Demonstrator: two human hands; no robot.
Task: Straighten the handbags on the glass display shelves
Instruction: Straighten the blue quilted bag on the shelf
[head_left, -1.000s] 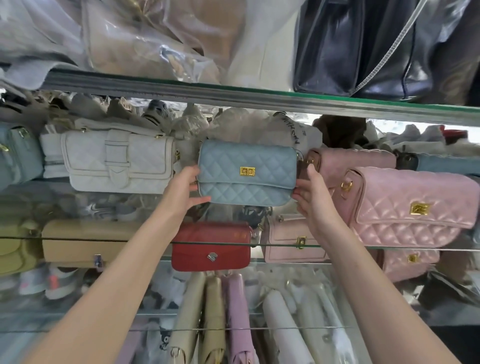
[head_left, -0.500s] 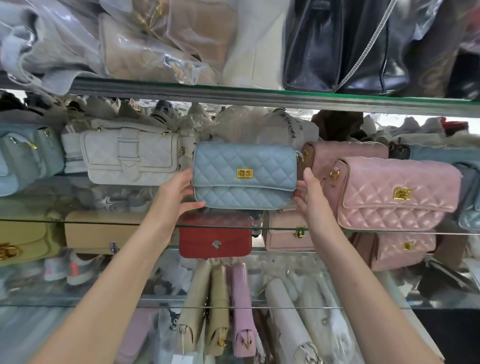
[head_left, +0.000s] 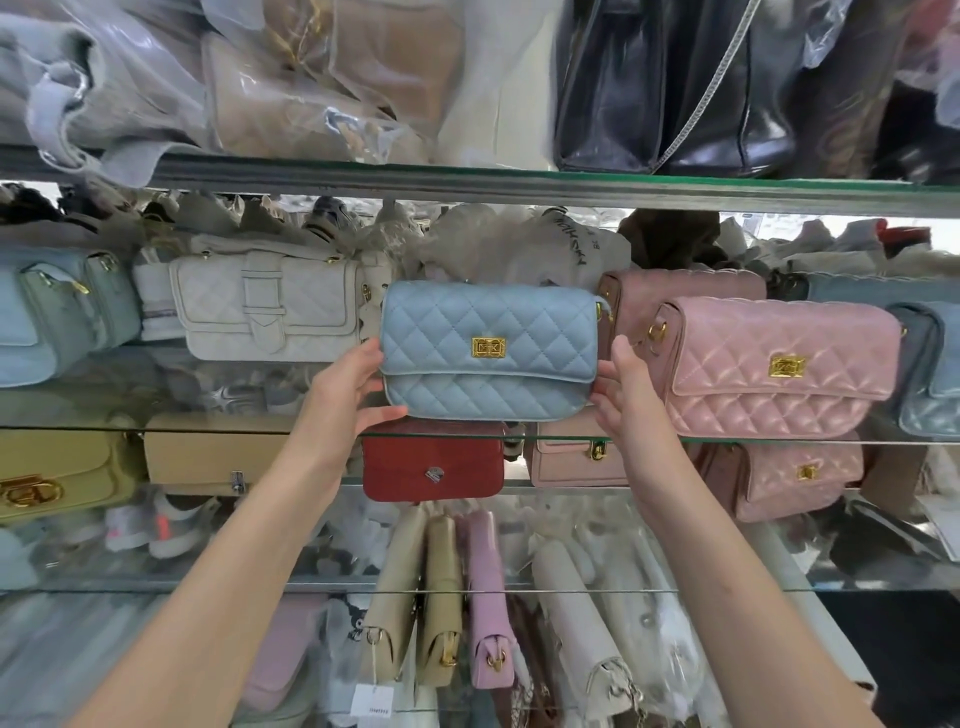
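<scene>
Fingers of the left hand curl round the left end of the pale blue quilted leather handbag with a gold clasp, thumb under its lower corner and the others against its side. On the other end, the right hand has its fingers pressed to the bag's right edge, thumb raised beside the flap. Seen from the head camera, the only view, the bag is pinched between the two hands, neither nearer than the other.

Its long axis runs side to side, almost level with the front edge of the glass shelf, and its base sits at or just above that edge; whether it bears weight there cannot be told. The glossy pink quilted handbag stands just right of the blue one, past the right hand. The white quilted handbag with a buckle strap lies left of it. Likely next is a small push back between these neighbours.
</scene>
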